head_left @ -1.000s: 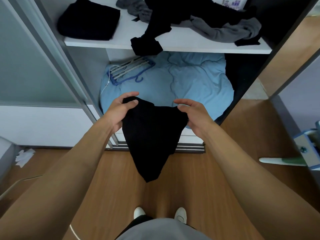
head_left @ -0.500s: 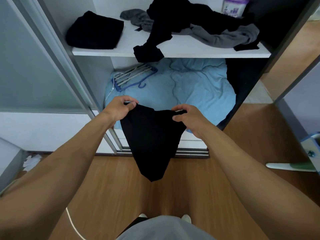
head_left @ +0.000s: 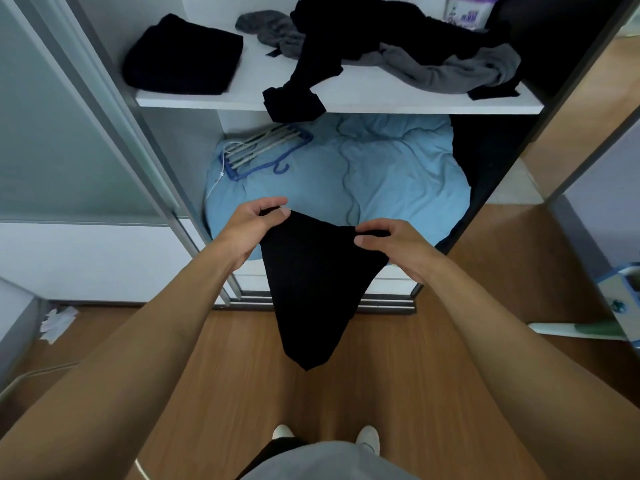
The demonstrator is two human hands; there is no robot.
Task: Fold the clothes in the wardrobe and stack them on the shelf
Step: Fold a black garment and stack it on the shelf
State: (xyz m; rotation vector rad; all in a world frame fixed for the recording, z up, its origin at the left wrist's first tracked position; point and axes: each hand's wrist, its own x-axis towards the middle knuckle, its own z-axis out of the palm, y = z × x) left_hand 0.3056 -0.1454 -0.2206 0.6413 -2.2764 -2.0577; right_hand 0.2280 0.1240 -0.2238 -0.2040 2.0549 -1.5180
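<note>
A person's left hand (head_left: 247, 230) and right hand (head_left: 394, 245) each pinch an upper corner of a black garment (head_left: 313, 289) hanging limp before the white wardrobe shelf (head_left: 346, 100), looking light, soft and floppy, best gripped at those 2 corners.

one black garment (head_left: 315, 289) held up, one folded black pile (head_left: 183, 60) on one shelf (head_left: 398, 98), perhaps three loose garments (head_left: 450, 69) tangled, one blue quilt (head_left: 381, 174), one bundle of hangers (head_left: 263, 150), one purple-labelled tub (head_left: 465, 10), two white shoes (head_left: 282, 432).
</note>
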